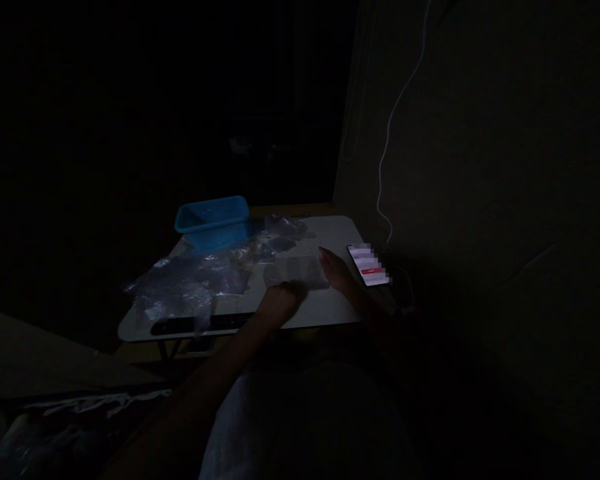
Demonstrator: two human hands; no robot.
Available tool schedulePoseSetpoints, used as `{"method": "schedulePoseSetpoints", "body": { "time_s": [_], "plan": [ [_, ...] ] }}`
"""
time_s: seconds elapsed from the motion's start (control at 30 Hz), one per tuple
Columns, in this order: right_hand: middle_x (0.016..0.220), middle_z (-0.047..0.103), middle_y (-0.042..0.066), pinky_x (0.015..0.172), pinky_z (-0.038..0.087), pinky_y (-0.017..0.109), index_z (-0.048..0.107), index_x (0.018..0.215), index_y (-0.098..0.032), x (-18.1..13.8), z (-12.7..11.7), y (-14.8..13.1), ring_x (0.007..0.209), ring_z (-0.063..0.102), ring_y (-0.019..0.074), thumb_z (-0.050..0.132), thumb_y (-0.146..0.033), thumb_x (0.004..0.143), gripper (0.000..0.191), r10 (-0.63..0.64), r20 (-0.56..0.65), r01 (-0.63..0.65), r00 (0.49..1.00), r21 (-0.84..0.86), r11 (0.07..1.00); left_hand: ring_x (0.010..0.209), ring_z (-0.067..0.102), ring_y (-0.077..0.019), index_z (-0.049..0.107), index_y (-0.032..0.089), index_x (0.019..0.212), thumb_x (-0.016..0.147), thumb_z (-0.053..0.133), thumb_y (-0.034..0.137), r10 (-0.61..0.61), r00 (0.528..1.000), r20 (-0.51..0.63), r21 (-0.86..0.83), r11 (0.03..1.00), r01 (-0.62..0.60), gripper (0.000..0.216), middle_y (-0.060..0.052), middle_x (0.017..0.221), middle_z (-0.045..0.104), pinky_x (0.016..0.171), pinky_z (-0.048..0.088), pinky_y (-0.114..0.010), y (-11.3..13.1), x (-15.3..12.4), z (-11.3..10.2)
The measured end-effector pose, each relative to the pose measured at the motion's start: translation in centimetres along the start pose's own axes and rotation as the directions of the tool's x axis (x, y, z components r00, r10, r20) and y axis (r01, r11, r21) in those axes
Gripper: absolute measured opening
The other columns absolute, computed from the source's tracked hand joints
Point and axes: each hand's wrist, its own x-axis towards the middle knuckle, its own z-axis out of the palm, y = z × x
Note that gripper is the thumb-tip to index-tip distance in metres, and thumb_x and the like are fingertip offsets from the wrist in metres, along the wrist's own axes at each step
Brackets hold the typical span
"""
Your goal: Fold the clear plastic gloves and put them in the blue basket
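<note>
A flat, translucent plastic bag or sheet (pixel 300 270) lies on the white table in front of me. My left hand (pixel 281 300) is at its near edge with the fingers curled in. The dim light hides what those fingers hold, if anything. Along the right edge of the plastic rests my right hand (pixel 337 270), its fingers stretched out and flat. A heap of crumpled clear plastic bags (pixel 190 280) covers the left part of the table.
A blue plastic basket (pixel 220 235) stands at the back left of the table (pixel 330 230). To the right lies a lit phone (pixel 367 265). A long black strip (pixel 180 325) runs along the front edge. A white cable (pixel 389 133) hangs down the wall at right. The room is very dark.
</note>
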Motion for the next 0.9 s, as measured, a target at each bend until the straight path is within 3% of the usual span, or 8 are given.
{"method": "schedulePoseSetpoints", "body": {
  "time_s": [0.17, 0.27, 0.33, 0.43, 0.5, 0.6, 0.77, 0.9],
  "plan": [
    [0.125, 0.052, 0.008, 0.102, 0.032, 0.036, 0.053, 0.117, -0.018, -0.6, -0.8, -0.3, 0.118, 0.045, 0.0186, 0.031, -0.041, 0.086, 0.045, 0.138, 0.007, -0.136, 0.990, 0.214, 0.967, 0.072, 0.062, -0.0188, 0.062, 0.013, 0.078, 0.085, 0.037, 0.029, -0.103, 0.987, -0.124, -0.225, 0.972, 0.073, 0.031, -0.011, 0.079, 0.066, 0.064, 0.045, -0.026, -1.1, -0.4, -0.7],
    [0.120, 0.056, 0.007, 0.103, 0.029, 0.036, 0.059, 0.107, -0.019, -0.3, -1.4, -0.1, 0.115, 0.047, 0.0189, 0.038, -0.044, 0.083, 0.041, 0.219, 0.007, -0.204, 0.976, 0.388, 0.899, 0.071, 0.062, -0.0169, 0.064, 0.015, 0.077, 0.078, 0.045, 0.026, -0.211, 0.952, -0.223, -0.533, 0.844, 0.062, 0.022, -0.008, 0.081, 0.067, 0.064, 0.046, -0.025, -2.1, -0.3, -1.4],
    [0.113, 0.060, 0.007, 0.101, 0.031, 0.036, 0.062, 0.098, -0.019, 0.2, -1.6, 0.0, 0.111, 0.050, 0.0192, 0.041, -0.047, 0.081, 0.039, 0.260, 0.036, -0.235, 0.965, 0.561, 0.794, 0.069, 0.061, -0.0156, 0.065, 0.017, 0.073, 0.072, 0.051, 0.026, -0.326, 0.914, -0.240, -0.740, 0.671, 0.045, 0.017, -0.005, 0.077, 0.068, 0.062, 0.046, -0.024, -2.7, -0.1, -2.0],
    [0.100, 0.065, 0.010, 0.093, 0.039, 0.038, 0.061, 0.091, -0.018, 0.9, -2.0, -0.5, 0.103, 0.055, 0.0216, 0.036, -0.056, 0.080, 0.047, 0.318, 0.227, -0.360, 0.920, 0.809, 0.464, 0.065, 0.059, -0.0155, 0.064, 0.016, 0.066, 0.061, 0.059, 0.031, -0.519, 0.840, -0.159, -0.953, 0.302, 0.006, 0.017, -0.004, 0.069, 0.066, 0.059, 0.046, -0.025, -3.4, 0.1, -3.0],
    [0.094, 0.066, 0.011, 0.086, 0.044, 0.041, 0.060, 0.090, -0.018, 0.9, -2.1, -1.4, 0.100, 0.056, 0.0238, 0.029, -0.062, 0.080, 0.055, 0.288, 0.400, -0.470, 0.870, 0.850, 0.240, 0.059, 0.056, -0.0135, 0.063, 0.015, 0.065, 0.055, 0.062, 0.033, -0.621, 0.782, -0.048, -0.998, 0.053, -0.019, 0.021, -0.002, 0.064, 0.064, 0.052, 0.044, -0.023, -3.8, 0.2, -3.4],
    [0.091, 0.066, 0.010, 0.081, 0.045, 0.043, 0.059, 0.092, -0.019, 0.1, -2.3, -3.0, 0.096, 0.058, 0.0246, 0.016, -0.064, 0.081, 0.063, 0.161, 0.600, -0.617, 0.783, 0.783, 0.082, 0.044, 0.044, -0.0068, 0.060, 0.014, 0.063, 0.050, 0.062, 0.031, -0.708, 0.698, 0.105, -0.987, -0.158, -0.012, 0.022, 0.004, 0.050, 0.053, 0.041, 0.033, -0.018, -4.0, 0.2, -3.0],
    [0.082, 0.067, 0.010, 0.077, 0.047, 0.041, 0.060, 0.086, -0.015, -0.9, -2.4, -4.1, 0.083, 0.062, 0.0223, 0.022, -0.059, 0.084, 0.059, 0.127, 0.687, -0.696, 0.715, 0.716, 0.048, 0.037, 0.030, -0.0029, 0.050, 0.015, 0.050, 0.050, 0.059, 0.025, -0.763, 0.622, 0.176, -0.967, -0.251, -0.034, 0.013, 0.008, 0.040, 0.038, 0.038, 0.022, -0.017, -3.4, 0.2, -0.3],
    [0.071, 0.066, 0.004, 0.068, 0.050, 0.031, 0.062, 0.078, -0.014, -0.9, -2.0, -3.3, 0.067, 0.063, 0.0163, 0.064, -0.034, 0.069, 0.022, 0.199, 0.667, -0.696, 0.718, 0.680, 0.231, 0.036, 0.029, -0.0030, 0.046, 0.016, 0.048, 0.053, 0.059, 0.024, -0.757, 0.617, 0.216, -0.955, -0.295, -0.027, 0.016, 0.009, 0.040, 0.035, 0.038, 0.022, -0.018, -2.8, 0.3, 1.2]
  ]
}}
